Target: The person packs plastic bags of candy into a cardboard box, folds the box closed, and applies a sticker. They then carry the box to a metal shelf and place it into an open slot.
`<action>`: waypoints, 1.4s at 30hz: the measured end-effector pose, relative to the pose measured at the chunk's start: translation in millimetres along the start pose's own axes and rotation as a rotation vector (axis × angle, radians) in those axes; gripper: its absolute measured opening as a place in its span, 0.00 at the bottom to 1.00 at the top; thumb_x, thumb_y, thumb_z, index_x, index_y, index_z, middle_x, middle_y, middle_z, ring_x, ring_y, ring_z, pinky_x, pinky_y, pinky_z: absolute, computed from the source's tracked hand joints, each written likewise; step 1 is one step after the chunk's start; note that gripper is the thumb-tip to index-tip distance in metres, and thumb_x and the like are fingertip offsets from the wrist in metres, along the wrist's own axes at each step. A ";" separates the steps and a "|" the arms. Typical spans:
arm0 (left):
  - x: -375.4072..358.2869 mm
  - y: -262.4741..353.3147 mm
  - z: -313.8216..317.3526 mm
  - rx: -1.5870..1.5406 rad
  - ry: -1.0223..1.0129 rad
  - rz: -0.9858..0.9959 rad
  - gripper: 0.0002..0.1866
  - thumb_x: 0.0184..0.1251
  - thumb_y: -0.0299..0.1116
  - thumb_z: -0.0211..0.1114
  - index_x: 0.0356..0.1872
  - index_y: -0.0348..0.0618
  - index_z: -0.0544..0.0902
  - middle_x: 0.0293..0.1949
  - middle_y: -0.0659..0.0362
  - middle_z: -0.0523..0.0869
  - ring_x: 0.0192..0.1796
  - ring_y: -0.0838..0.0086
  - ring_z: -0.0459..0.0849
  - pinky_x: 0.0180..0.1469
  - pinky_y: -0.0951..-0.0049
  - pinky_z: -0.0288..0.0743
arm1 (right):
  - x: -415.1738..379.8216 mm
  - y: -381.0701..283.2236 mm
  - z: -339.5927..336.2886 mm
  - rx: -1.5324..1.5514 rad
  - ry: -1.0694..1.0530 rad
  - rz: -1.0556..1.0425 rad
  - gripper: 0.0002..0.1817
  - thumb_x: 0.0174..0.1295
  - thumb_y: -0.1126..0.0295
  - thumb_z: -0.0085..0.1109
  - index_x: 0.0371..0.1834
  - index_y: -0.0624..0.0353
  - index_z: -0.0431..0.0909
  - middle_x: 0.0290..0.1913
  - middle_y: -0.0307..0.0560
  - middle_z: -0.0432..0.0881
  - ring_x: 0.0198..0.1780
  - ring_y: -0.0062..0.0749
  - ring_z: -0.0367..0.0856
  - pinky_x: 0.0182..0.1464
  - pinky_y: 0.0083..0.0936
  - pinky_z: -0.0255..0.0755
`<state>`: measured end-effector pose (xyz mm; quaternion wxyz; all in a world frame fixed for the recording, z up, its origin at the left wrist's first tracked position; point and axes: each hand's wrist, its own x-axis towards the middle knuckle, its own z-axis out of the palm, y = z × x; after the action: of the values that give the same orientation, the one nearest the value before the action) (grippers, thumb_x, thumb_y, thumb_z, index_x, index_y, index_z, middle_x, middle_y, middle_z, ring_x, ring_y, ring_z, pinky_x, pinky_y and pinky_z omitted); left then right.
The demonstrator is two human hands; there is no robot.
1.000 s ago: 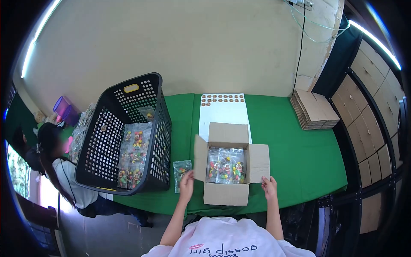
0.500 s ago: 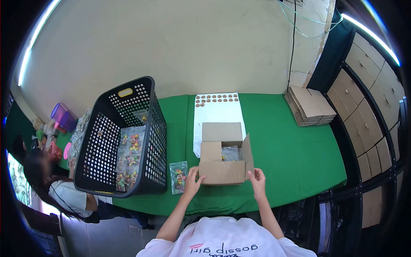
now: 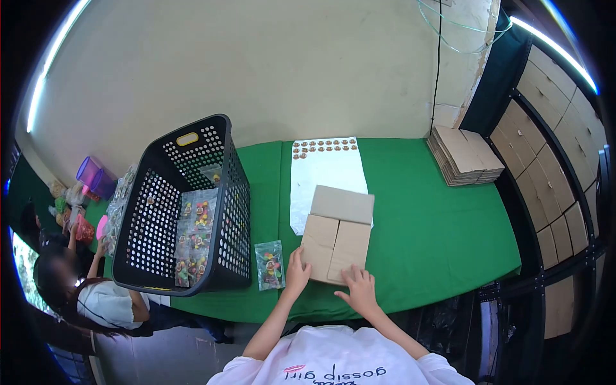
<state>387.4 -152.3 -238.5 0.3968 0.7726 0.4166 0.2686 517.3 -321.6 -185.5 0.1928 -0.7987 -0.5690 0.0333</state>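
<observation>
A small brown cardboard box point(image 3: 335, 247) sits before me on the green cloth, overlapping the white sheet. Its two side flaps lie folded in and meet at a middle seam, hiding the inside, while the far flap point(image 3: 342, 204) sticks out away from me. My left hand point(image 3: 297, 273) grips the box's left side by the near corner. Fingers spread, my right hand point(image 3: 360, 290) rests on the near right part of the top. Left of the box lies a clear packet of colourful sweets point(image 3: 270, 265).
A tall black perforated basket point(image 3: 234, 218) holding several sweet packets point(image 3: 199, 215) stands at left. Round stickers line the top of the white sheet point(image 3: 321, 176). Flattened cartons point(image 3: 465, 157) are stacked at back right, beside shelves of boxes point(image 3: 539, 144). Another person point(image 3: 106, 301) works at far left.
The right flap has folded down, covering the packet that showed inside. The box has turned slightly. My right hand has moved from the right side onto the top.
</observation>
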 end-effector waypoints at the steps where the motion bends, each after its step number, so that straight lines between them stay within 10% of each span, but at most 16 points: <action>1: 0.6 -0.3 0.9 0.156 0.000 0.040 0.26 0.56 0.32 0.59 0.57 0.39 0.66 0.57 0.48 0.69 0.62 0.54 0.66 0.64 0.53 0.56 | -5.5 -4.5 -5.0 0.020 -0.049 -0.005 0.28 0.46 0.53 0.66 0.51 0.51 0.76 0.52 0.53 0.69 0.52 0.45 0.66 0.50 0.39 0.57; 6: 12.9 23.7 13.5 0.444 -0.077 0.058 0.28 0.50 0.39 0.64 0.52 0.36 0.68 0.55 0.50 0.70 0.65 0.57 0.61 0.65 0.36 0.40 | -19.8 -21.8 8.3 0.133 -0.281 -0.054 0.16 0.52 0.58 0.61 0.43 0.47 0.81 0.41 0.46 0.71 0.46 0.37 0.68 0.46 0.37 0.55; 11: 10.1 68.9 44.8 0.601 -0.205 0.150 0.52 0.40 0.58 0.68 0.63 0.33 0.59 0.65 0.48 0.60 0.69 0.44 0.47 0.62 0.29 0.29 | -22.0 -29.8 23.1 0.273 -0.216 -0.135 0.15 0.53 0.61 0.60 0.43 0.53 0.81 0.44 0.50 0.73 0.48 0.39 0.70 0.54 0.39 0.56; 15: 16.3 66.6 50.3 0.560 -0.234 0.266 0.53 0.41 0.62 0.66 0.64 0.36 0.60 0.67 0.48 0.57 0.69 0.39 0.44 0.61 0.27 0.29 | -6.2 15.6 45.1 1.156 -0.293 0.273 0.13 0.53 0.74 0.56 0.42 0.60 0.79 0.45 0.51 0.75 0.50 0.38 0.73 0.53 0.27 0.67; 19: 10.5 29.5 62.5 0.505 -0.150 0.485 0.43 0.50 0.55 0.64 0.63 0.36 0.64 0.66 0.49 0.60 0.69 0.40 0.48 0.61 0.27 0.32 | 11.3 66.3 30.2 0.533 0.461 0.476 0.21 0.48 0.72 0.62 0.47 0.62 0.72 0.45 0.49 0.69 0.46 0.35 0.70 0.46 0.31 0.68; 21: 12.4 22.4 61.8 0.422 -0.150 0.501 0.38 0.55 0.50 0.61 0.62 0.36 0.64 0.65 0.49 0.63 0.68 0.44 0.52 0.62 0.30 0.33 | 23.2 81.0 -4.7 0.046 0.422 0.415 0.27 0.46 0.70 0.66 0.51 0.62 0.69 0.50 0.51 0.67 0.49 0.39 0.69 0.47 0.33 0.68; 27: 12.0 18.2 59.4 0.215 -0.114 0.458 0.29 0.64 0.41 0.54 0.63 0.35 0.63 0.61 0.47 0.69 0.66 0.52 0.62 0.66 0.37 0.33 | 71.1 125.3 -18.7 0.488 0.159 0.565 0.30 0.45 0.74 0.64 0.56 0.61 0.68 0.43 0.53 0.75 0.43 0.42 0.75 0.45 0.34 0.71; 30: 11.6 31.6 52.8 0.083 -0.096 0.396 0.28 0.67 0.38 0.51 0.64 0.34 0.59 0.60 0.46 0.70 0.65 0.53 0.63 0.66 0.37 0.31 | 80.7 96.6 -55.5 0.262 0.130 0.296 0.31 0.44 0.76 0.61 0.58 0.55 0.69 0.39 0.52 0.78 0.37 0.40 0.77 0.44 0.34 0.71; 35: 12.8 35.1 51.3 -0.073 -0.095 0.316 0.26 0.69 0.35 0.46 0.65 0.35 0.55 0.57 0.45 0.73 0.62 0.53 0.68 0.67 0.39 0.29 | 77.3 44.1 -50.2 0.300 0.077 -0.135 0.31 0.43 0.83 0.50 0.56 0.49 0.73 0.50 0.54 0.75 0.51 0.46 0.74 0.54 0.36 0.69; 42: 12.5 28.5 48.5 -0.161 -0.069 0.286 0.21 0.69 0.33 0.44 0.59 0.33 0.66 0.47 0.42 0.79 0.53 0.51 0.76 0.68 0.43 0.28 | 51.4 -14.7 27.6 -0.055 -0.073 -0.074 0.26 0.49 0.70 0.54 0.55 0.63 0.71 0.59 0.54 0.69 0.61 0.45 0.65 0.57 0.49 0.55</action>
<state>442.2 -170.1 -239.8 0.4293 0.7984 0.2655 0.3282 514.5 -262.7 -197.3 0.1512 -0.7804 -0.6054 0.0398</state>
